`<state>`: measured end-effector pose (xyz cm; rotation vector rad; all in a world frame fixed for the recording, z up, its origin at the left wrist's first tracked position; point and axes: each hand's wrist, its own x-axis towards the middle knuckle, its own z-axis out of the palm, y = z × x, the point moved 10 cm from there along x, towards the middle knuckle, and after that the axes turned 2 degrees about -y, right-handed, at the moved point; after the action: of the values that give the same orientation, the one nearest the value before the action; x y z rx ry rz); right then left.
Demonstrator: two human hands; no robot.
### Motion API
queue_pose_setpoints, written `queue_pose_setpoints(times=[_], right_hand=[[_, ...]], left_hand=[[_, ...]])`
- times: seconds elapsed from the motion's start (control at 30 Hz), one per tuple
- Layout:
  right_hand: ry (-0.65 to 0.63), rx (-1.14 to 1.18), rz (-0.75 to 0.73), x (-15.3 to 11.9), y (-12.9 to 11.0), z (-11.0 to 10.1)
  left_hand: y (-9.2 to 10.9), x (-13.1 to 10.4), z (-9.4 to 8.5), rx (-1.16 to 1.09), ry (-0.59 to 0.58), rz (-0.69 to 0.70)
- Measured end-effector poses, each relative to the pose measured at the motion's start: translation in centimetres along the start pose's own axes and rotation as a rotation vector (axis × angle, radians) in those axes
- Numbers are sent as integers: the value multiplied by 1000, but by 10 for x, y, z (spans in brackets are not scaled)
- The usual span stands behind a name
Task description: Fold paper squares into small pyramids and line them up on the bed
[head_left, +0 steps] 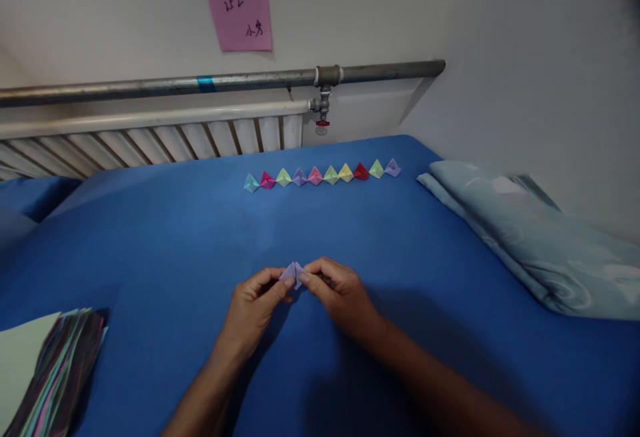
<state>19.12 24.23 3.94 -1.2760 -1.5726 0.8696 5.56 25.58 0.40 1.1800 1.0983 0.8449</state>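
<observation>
A small folded purple paper (294, 273) is pinched between both hands above the blue surface. My left hand (257, 303) grips its left side, thumb on the front face. On its right side, my right hand (342, 292) holds it between thumb and curled fingers. Beyond the hands, several small folded paper pieces in different colours lie in a row, from a light blue one (251, 183) at the left, past a red one (361, 171), to a purple one (393, 168) at the right.
A stack of coloured paper (60, 364) lies at the lower left. The folded pale teal cloth (540, 244) rests at the right. Behind the blue surface (165, 237) are a white radiator (165, 144), a metal pipe (260, 80) and a pink note (239, 7) on the wall.
</observation>
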Motion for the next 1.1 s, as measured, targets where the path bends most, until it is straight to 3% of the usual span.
queue_pose_setpoints(times=[0.17, 0.57, 1.1], right_hand=[[46, 166, 33, -3, 4, -2], [65, 92, -23, -3, -9, -9], [53, 185, 147, -3, 10, -2]], left_hand=[[0, 1, 0, 49, -28, 8], [0, 0, 3, 91, -41, 35], [10, 1, 3, 229, -37, 144]])
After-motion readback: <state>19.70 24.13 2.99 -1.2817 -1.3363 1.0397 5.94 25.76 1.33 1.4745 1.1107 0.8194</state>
